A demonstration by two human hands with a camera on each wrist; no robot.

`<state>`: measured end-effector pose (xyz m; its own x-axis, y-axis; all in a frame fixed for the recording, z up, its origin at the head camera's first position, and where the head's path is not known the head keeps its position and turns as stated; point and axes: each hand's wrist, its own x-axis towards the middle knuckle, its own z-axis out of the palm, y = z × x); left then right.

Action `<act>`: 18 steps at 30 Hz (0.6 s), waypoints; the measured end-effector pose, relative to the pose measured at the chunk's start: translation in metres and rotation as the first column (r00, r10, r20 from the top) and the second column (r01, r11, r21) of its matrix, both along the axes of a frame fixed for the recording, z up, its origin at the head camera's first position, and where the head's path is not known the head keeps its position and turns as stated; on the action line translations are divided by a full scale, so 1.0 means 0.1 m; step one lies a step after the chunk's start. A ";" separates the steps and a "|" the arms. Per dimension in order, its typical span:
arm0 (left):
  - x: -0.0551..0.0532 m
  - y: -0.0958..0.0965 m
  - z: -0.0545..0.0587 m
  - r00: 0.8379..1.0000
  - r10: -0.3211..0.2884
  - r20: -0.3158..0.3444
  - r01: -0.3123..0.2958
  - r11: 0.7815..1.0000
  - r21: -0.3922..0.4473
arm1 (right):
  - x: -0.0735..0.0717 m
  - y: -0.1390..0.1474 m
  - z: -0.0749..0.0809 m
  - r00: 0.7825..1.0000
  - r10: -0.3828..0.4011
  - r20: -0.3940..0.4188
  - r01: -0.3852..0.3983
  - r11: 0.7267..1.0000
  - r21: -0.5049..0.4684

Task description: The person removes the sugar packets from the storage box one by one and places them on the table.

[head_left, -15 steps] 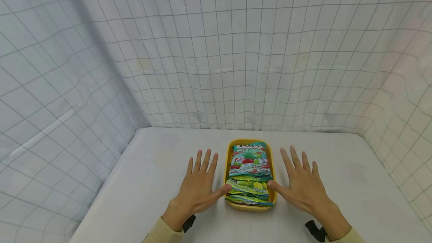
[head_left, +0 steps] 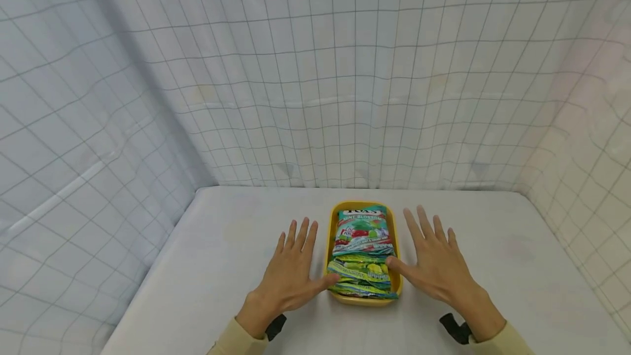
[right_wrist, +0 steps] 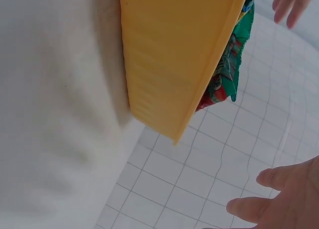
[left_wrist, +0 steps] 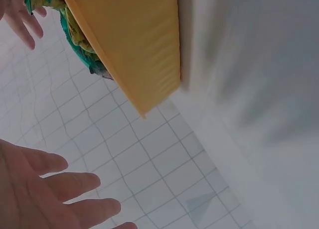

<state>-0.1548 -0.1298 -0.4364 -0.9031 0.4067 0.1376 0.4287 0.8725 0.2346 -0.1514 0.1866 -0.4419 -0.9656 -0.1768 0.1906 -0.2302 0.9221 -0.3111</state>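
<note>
In the head view a yellow bin (head_left: 365, 302) stands on the white table, holding a teal candy bag (head_left: 362, 230) marked FOX'S Mint Blossom at its far end and green-yellow candy bags (head_left: 359, 272) at its near end. To the bin's left my left hand (head_left: 291, 276) is spread with straight fingers, its thumb by the near left rim. On the other side my right hand (head_left: 437, 263) is likewise spread, its thumb over the right rim in this view. Both wrist views show a gap between the fingers and the bin's side walls. Neither hand holds anything.
The white table (head_left: 231, 245) reaches to a back curtain (head_left: 315, 125) of white cloth with a dark grid. Similar gridded cloth hangs on the left (head_left: 64, 179) and right (head_left: 591, 179) sides. A black strap (head_left: 454, 328) sits at the right wrist.
My right hand has shifted slightly forward and to the left in the head view. The left hand has barely moved, and the bin appears unmoved apart from a small camera shift.
</note>
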 end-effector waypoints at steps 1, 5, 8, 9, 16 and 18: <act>0.00 0.01 0.00 1.000 -0.005 0.020 0.005 1.000 0.026 | 0.00 0.00 0.00 1.000 0.001 0.000 -0.001 1.000 -0.001; 0.01 0.04 -0.03 0.996 -0.035 0.085 0.026 0.994 0.107 | -0.03 -0.02 0.02 1.000 0.009 -0.007 -0.009 1.000 -0.008; 0.02 0.06 -0.05 0.995 -0.048 0.084 0.036 0.989 0.142 | -0.05 -0.02 0.03 1.000 0.015 -0.013 -0.015 1.000 -0.011; 0.02 0.07 -0.05 0.996 -0.047 0.082 0.035 0.988 0.147 | -0.06 -0.02 0.04 1.000 0.016 -0.013 -0.016 1.000 -0.010; 0.05 0.09 -0.12 0.986 -0.041 0.159 0.006 0.978 0.210 | -0.08 -0.04 0.02 1.000 0.025 -0.013 -0.026 0.999 -0.029; 0.06 0.10 -0.15 0.981 -0.055 0.185 0.010 0.971 0.238 | -0.09 -0.04 0.01 0.999 0.031 -0.014 -0.031 0.998 -0.048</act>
